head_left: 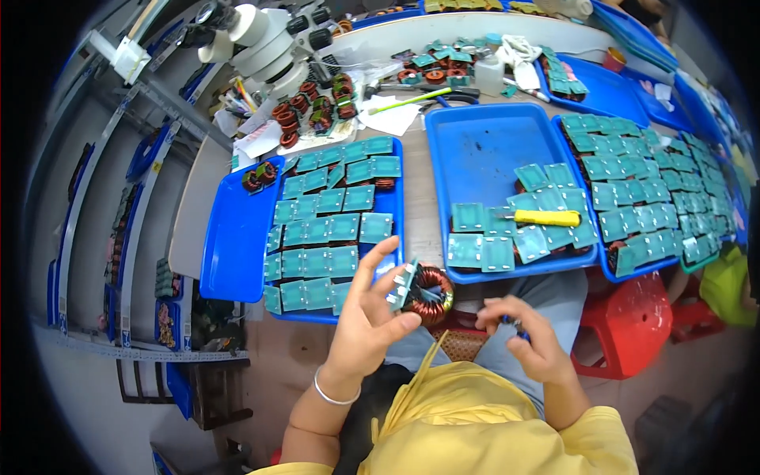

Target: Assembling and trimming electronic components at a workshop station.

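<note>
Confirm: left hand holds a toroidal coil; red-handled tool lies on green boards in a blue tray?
No: in the head view, the tool has a yellow handle, not red. It lies on green boards in a blue tray, and the left hand holds a toroidal coil.

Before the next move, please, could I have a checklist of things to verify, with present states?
1. Coil in left hand: ok, held with its green board.
2. Right hand apart from coil: ok, a gap shows.
3. Small dark-blue object in right hand identified: cannot tell, mostly covered.
4. Yellow-handled tool off the tray's boards: not ok, lying across them.
</note>
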### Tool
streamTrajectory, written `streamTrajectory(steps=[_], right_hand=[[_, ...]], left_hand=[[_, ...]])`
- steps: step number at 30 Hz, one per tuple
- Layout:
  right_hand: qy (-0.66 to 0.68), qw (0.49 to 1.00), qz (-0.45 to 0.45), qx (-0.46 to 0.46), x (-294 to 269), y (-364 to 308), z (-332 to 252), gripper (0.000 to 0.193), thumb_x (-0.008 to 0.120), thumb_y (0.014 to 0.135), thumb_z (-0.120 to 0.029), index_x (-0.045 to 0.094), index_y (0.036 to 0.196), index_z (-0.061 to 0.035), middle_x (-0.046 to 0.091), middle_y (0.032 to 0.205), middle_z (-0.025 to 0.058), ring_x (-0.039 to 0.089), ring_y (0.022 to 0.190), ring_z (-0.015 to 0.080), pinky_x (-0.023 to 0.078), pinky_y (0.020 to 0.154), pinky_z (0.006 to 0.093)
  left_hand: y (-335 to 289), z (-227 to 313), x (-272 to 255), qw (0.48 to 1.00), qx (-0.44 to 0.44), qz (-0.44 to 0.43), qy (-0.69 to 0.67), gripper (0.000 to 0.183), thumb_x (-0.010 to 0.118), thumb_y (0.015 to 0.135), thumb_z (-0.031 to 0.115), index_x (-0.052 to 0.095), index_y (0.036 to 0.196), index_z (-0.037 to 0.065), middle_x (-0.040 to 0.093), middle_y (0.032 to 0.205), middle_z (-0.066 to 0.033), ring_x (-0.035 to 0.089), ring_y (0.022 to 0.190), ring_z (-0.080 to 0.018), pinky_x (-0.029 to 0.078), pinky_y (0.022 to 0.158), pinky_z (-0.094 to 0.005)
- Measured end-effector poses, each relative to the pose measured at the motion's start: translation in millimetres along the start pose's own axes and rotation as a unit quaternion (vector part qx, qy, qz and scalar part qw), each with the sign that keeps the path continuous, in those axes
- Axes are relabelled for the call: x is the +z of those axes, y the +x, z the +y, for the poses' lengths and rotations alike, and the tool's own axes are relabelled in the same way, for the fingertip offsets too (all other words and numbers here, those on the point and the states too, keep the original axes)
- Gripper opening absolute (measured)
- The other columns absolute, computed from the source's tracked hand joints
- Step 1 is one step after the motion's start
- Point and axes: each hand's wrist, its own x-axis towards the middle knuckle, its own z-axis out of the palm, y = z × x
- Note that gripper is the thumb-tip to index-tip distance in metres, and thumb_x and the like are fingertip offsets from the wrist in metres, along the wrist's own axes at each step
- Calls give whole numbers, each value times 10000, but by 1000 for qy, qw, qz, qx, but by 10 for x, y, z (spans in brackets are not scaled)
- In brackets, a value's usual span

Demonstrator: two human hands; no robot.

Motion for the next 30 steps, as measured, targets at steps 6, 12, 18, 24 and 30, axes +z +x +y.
streamTrajectory(steps=[6,12,18,24,30], right_hand=[[89,992,89,-33,48,196,-169,522,698,757,-351,525,1083,18,557,1065,133,455,748,104,393,729,240],[149,987,37,34,68,163,-297,479,699,760,-253,516,1106,25,584,1097,175,504,828,111,415,745,258],[167,985,34,26,66,114,-321,488,710,747,-249,511,1098,27,576,1106,207,549,980,194,418,828,299],[125,991,40,17,87,109,-298,474,729,727,-226,504,1069,14,583,1052,183,550,1003,227,412,888,344],[115,990,84,-20,133,118,-226,388,741,701,-109,558,1032,-23,565,939,15,431,735,69,396,694,222]], left_hand=[[-152,-78,194,987,-93,-94,-96,964,737,691,12,103,1414,84,461,1229,-173,478,1125,-227,412,936,-347],[-260,-114,291,988,-83,-113,-70,972,737,682,6,103,1415,80,459,1244,-180,467,1151,-230,361,978,-362],[-298,-138,266,989,-75,-116,-50,930,710,692,4,117,1406,70,488,1203,-171,466,1160,-232,348,991,-360],[-333,-173,248,981,-111,-101,-120,749,671,734,27,225,1336,38,506,1178,-144,486,1126,-203,383,961,-341],[-350,-254,195,981,-106,-93,-134,649,640,775,80,275,1304,-5,507,1172,-136,499,1105,-187,405,942,-331]])
